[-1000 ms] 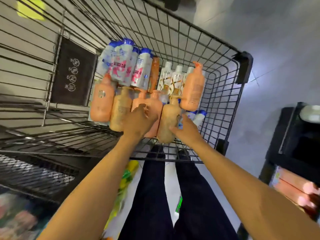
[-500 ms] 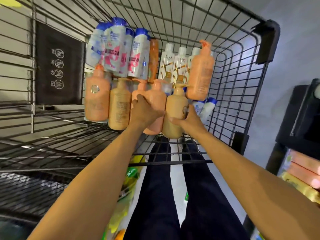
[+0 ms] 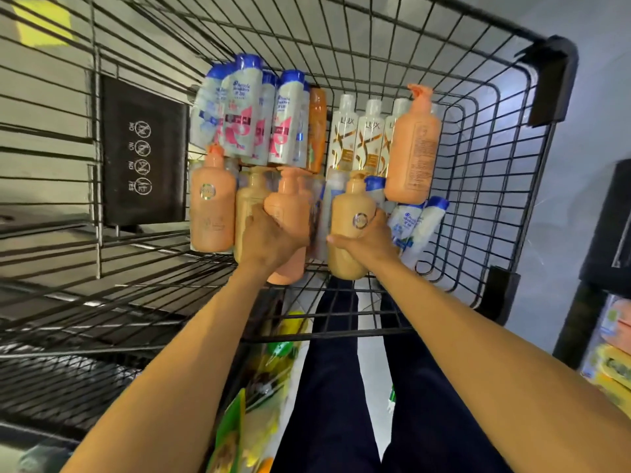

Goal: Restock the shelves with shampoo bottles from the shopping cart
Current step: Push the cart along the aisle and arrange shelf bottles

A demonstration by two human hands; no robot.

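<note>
Left hand (image 3: 269,241) around peach bottle (image 3: 290,208), right hand (image 3: 369,241) around tan bottle (image 3: 347,205), now farther apart

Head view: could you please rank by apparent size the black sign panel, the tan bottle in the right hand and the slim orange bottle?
1. black sign panel
2. tan bottle, gripped by the right hand
3. slim orange bottle, partly hidden and farther back, so less certain

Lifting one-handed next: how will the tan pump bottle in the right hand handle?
Probably stiff: the tan pump bottle shows no dent under the right hand. Smooth plastic, possibly slippery. Tall and narrow, so apt to tip.
</note>
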